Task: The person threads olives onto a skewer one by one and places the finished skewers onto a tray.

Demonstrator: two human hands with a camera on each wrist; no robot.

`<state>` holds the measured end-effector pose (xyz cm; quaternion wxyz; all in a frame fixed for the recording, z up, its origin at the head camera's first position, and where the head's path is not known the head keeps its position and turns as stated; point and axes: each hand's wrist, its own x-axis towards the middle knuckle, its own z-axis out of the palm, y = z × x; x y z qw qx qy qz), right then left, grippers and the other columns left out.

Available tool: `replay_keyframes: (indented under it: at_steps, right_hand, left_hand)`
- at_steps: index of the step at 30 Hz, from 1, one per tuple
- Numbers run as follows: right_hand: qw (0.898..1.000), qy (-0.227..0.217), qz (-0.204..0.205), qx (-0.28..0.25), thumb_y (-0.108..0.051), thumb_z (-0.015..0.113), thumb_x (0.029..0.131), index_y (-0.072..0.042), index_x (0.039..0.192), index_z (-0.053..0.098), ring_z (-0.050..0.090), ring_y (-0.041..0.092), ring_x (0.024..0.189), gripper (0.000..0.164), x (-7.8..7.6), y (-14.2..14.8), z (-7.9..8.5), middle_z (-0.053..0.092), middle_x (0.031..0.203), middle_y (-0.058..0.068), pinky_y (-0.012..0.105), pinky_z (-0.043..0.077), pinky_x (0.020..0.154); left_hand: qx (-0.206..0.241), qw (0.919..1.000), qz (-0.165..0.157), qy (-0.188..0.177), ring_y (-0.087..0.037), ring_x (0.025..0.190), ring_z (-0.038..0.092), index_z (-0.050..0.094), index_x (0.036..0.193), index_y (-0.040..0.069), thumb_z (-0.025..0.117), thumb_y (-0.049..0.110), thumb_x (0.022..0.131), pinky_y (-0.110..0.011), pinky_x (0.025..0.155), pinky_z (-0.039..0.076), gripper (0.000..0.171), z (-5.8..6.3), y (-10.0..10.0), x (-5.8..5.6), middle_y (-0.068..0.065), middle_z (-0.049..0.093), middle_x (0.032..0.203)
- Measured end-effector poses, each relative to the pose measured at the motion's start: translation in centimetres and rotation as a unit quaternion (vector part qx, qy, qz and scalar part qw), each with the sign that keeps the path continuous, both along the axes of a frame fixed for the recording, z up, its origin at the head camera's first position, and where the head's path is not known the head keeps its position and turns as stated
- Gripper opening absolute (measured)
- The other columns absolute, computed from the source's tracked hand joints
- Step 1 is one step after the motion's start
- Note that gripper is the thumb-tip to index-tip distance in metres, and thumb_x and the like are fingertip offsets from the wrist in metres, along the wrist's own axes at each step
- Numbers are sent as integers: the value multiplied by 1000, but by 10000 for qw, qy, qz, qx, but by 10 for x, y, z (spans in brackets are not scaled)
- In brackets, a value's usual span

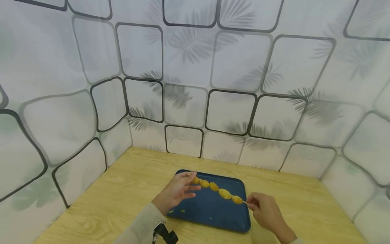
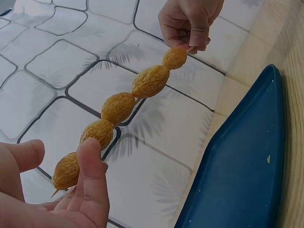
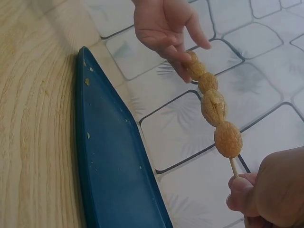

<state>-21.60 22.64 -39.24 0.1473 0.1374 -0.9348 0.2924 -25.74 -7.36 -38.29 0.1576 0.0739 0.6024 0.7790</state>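
Note:
Several golden-brown, wrinkled oval pieces are threaded on a thin wooden skewer (image 1: 225,194), held aloft over a blue tray (image 1: 210,217). My right hand (image 1: 268,210) pinches the bare stick end between thumb and curled fingers. At the other end, my left hand (image 1: 179,190) supports the last pieces with extended fingers. In the left wrist view its thumb (image 2: 29,155) stands apart from the skewer, while a fingertip (image 2: 90,145) touches a piece. The pointed stick tip (image 2: 54,193) pokes out past the end piece there.
Small pale crumbs (image 1: 182,211) lie on the tray, mostly toward its near left corner. Beneath it is a light wood-grain table (image 1: 122,189). A patterned wall covering (image 1: 189,108) encloses the table at the back and sides.

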Motion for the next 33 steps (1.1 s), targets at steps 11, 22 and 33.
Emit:
replay_keyframes:
  at_steps: [11,22,33]
  right_hand:
    - [10000,-25,-54,52,8,69,81,-11,74,64,45,6,56,21,-20,-7,-13,53,65,-9,24,42,52]
    - [9982,-486,-102,-330,7,66,83,-8,78,65,49,11,60,16,-41,-17,-38,54,67,-5,25,42,53]
    - [9993,-350,153,61,7,68,76,-12,71,64,50,9,60,20,-66,-25,-57,54,64,-8,29,44,55]
  left_hand:
    - [-632,9979,-143,-8,-35,115,57,31,146,-5,51,38,102,-42,87,53,64,-19,-29,-2,-26,48,139]
    - [-1520,9879,306,27,-24,92,66,46,134,-7,60,35,98,-34,71,57,58,-49,-65,-1,-20,62,119]
    - [-2756,9488,1527,232,-22,78,65,59,118,-7,63,8,94,-36,60,57,28,-64,-85,0,-13,67,97]
